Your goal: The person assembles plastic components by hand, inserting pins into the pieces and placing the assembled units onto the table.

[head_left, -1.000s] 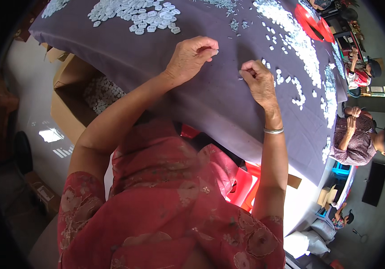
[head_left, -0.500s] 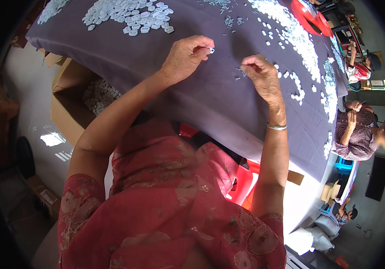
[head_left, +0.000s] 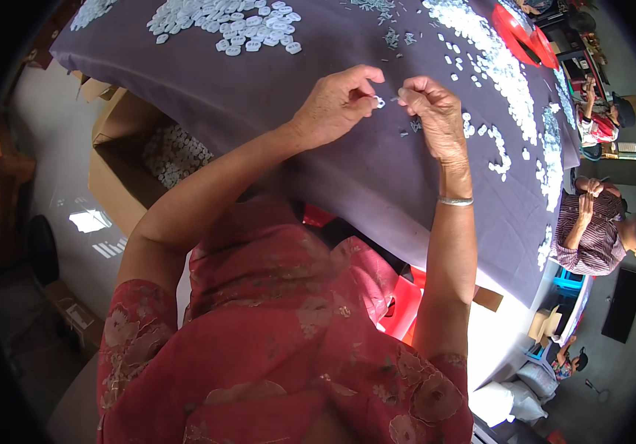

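Over the table, my left hand (head_left: 335, 106) pinches a small white plastic piece (head_left: 380, 102) with a hole in it between thumb and fingertip. Facing it from the right, my right hand (head_left: 436, 115) is closed in a pinch on a tiny grey pin (head_left: 395, 98), whose tip points at the white piece. A narrow gap separates the two parts. Below my right fingertips lie a few loose grey pins (head_left: 415, 126). Just right of that hand, small white pieces (head_left: 499, 152) form a curved trail on the cloth.
Dark cloth covers the table (head_left: 273, 96). Flat white pieces (head_left: 258, 29) are heaped at the far left, more grey pins (head_left: 392, 37) at the far middle. A long white pile (head_left: 503, 74) runs near a red tray (head_left: 510, 33). An open carton (head_left: 114, 140) stands left; co-workers (head_left: 591, 222) sit right.
My left hand has moved right with the white piece, toward my right hand. The right hand has risen slightly from the loose pins, a pin now showing in its fingertips.
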`<state>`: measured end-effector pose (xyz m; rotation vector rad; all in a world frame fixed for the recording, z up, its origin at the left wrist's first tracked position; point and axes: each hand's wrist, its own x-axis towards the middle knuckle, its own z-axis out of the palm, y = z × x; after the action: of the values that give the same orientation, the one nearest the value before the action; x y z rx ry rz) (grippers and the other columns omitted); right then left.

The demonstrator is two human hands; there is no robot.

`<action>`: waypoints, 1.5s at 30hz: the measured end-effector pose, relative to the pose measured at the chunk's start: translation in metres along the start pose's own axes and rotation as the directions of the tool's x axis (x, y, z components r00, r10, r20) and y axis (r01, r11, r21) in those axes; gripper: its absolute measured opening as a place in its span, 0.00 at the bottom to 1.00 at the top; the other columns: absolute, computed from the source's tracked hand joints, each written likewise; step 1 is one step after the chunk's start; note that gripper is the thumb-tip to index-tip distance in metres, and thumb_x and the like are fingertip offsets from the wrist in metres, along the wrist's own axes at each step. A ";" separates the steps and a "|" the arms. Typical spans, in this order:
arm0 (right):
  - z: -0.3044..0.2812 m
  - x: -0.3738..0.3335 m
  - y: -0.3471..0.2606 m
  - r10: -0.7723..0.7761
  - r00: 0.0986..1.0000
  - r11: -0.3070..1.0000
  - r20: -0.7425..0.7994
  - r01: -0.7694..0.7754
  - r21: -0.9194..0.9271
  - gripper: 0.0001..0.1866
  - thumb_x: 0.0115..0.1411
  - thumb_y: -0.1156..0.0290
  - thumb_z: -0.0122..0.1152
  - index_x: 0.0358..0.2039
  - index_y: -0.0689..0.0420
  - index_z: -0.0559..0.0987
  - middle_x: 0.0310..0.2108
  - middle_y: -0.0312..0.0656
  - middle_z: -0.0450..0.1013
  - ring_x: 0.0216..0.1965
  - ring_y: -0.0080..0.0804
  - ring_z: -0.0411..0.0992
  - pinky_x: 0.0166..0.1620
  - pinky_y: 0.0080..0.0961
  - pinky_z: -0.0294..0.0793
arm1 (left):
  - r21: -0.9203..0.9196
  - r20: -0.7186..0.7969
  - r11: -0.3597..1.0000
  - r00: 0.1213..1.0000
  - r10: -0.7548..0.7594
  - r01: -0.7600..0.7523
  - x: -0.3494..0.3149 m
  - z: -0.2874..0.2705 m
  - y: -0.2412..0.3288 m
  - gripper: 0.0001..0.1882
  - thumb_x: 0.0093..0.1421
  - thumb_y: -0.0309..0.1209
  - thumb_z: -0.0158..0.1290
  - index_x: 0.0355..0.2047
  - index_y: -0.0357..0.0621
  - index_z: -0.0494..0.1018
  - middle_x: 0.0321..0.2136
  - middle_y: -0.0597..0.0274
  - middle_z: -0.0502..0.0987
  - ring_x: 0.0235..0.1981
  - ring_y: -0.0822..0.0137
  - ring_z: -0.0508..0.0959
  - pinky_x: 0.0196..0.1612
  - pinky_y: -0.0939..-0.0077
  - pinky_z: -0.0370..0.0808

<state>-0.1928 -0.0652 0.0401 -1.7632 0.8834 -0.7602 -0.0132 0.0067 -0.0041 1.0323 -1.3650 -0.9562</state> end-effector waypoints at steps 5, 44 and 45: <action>0.022 -0.004 0.011 0.007 0.999 0.957 -0.047 0.007 0.290 0.04 0.57 0.77 0.56 0.32 0.61 0.76 0.26 0.32 0.71 0.24 0.16 0.63 0.29 0.13 0.63 | -0.017 -0.031 0.998 0.998 0.062 -0.062 0.001 0.004 -0.004 0.17 0.56 0.21 0.50 0.47 0.39 0.66 0.25 0.64 0.74 0.25 0.75 0.74 0.32 0.80 0.72; 0.029 -0.010 0.015 -0.061 0.998 0.993 -0.011 0.062 0.105 0.02 0.58 0.77 0.56 0.31 0.61 0.76 0.24 0.26 0.67 0.26 0.11 0.61 0.29 0.10 0.61 | 0.093 -0.047 0.991 0.994 0.101 -0.096 -0.005 0.003 0.000 0.24 0.53 0.15 0.49 0.52 0.40 0.62 0.25 0.63 0.73 0.26 0.72 0.74 0.34 0.77 0.73; 0.029 -0.009 0.015 -0.061 0.998 0.993 -0.011 0.062 0.105 0.02 0.58 0.77 0.56 0.31 0.61 0.76 0.24 0.26 0.67 0.26 0.11 0.61 0.29 0.10 0.61 | 0.093 -0.048 0.991 0.994 0.100 -0.096 -0.004 0.003 -0.001 0.24 0.53 0.15 0.49 0.52 0.40 0.62 0.25 0.63 0.73 0.26 0.72 0.74 0.34 0.77 0.73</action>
<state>-0.1773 -0.0472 0.0154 -1.7012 0.7829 -0.8391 -0.0159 0.0106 -0.0063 1.0412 -1.4130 -0.7955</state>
